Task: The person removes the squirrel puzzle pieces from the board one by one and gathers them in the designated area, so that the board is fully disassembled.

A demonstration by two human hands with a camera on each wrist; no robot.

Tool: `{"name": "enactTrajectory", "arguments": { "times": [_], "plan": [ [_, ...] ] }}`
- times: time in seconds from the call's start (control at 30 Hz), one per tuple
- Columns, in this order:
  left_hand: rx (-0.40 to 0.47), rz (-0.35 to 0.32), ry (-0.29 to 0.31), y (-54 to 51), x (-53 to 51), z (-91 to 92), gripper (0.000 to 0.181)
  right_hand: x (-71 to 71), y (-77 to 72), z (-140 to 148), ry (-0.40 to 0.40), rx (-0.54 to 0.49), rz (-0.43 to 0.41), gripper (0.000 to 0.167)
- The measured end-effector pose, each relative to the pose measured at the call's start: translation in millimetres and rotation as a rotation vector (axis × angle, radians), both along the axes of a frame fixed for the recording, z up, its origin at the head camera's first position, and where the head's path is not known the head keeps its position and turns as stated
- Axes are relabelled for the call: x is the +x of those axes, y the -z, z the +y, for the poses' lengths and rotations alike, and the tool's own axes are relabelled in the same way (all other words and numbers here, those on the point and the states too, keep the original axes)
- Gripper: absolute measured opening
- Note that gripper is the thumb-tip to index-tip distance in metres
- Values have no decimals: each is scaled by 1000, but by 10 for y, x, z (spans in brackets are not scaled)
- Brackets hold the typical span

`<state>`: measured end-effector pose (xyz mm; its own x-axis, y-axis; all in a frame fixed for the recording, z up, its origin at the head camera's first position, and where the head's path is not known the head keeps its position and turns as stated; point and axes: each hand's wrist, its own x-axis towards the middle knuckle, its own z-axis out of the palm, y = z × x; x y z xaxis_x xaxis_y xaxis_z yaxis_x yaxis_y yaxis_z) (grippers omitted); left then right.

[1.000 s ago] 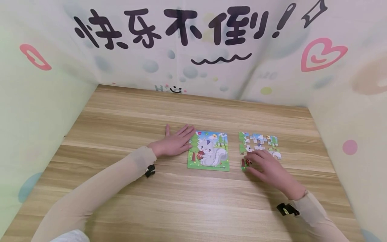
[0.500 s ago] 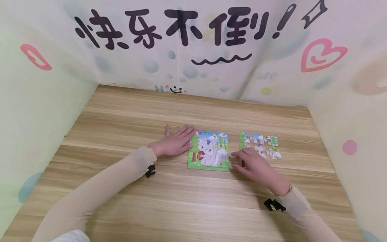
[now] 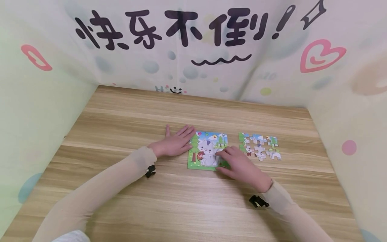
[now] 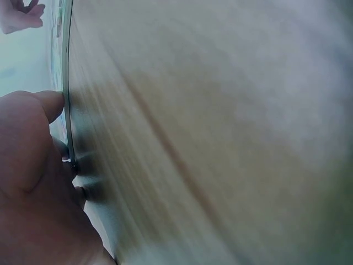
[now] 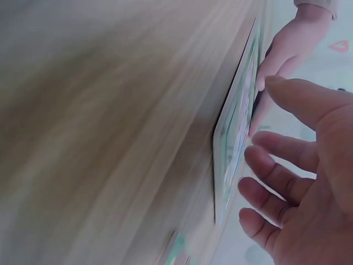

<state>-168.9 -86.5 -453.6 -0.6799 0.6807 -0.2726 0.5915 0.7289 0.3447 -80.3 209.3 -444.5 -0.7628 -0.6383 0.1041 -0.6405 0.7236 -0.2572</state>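
Note:
A square puzzle board with a pale squirrel holding a reddish nut lies flat on the wooden table. Along its left edge my left hand lies palm down, fingers spread and touching the board; in the left wrist view its thumb meets the board's edge. My right hand is over the board's lower right part and hides it. The right wrist view shows the fingers of my right hand apart and loosely bent, nothing between them. Several jigsaw pieces, partly joined, lie to the board's right.
The wooden table reaches back to a printed cloth wall with black lettering. Cloth walls also stand at left and right. Each wrist carries a small black device.
My right hand has moved left from the loose pieces to over the board, uncovering pieces in the middle row. The left hand has stayed in place on the board's left edge.

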Motion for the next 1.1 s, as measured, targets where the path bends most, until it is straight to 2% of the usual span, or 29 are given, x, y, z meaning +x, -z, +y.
{"name": "enactTrajectory", "arguments": {
  "times": [0.3,0.67,0.93,1.1],
  "plan": [
    [1,2,5,9,-8,-4,70,-62,18,-161,3,21,-40,52],
    [2,-5,3,17,-7,-7,70,-75,-6,-219,11,60,-68,48],
    [2,-7,-4,37,-2,-9,70,-53,-10,-257,41,91,-50,49],
    [-1,-9,-10,36,-2,-6,71,-28,-32,-274,87,88,-71,52]
  ]
}}
